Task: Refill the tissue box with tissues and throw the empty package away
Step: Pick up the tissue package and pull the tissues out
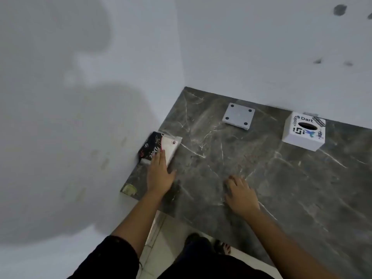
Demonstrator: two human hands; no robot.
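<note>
A black and white tissue package lies on the dark marble counter against the left wall. My left hand rests on its near end, fingers laid over it. My right hand lies flat on the counter to the right, fingers spread, holding nothing. A white cube tissue box with stickers and a dark oval opening stands at the back right by the wall. A grey square plate with four dark dots, possibly the box's bottom, lies at the back middle.
White walls close the counter on the left and the back. The counter's front edge runs diagonally above a tiled floor, where my feet show. A yellowish scrap sits on the counter's near left corner.
</note>
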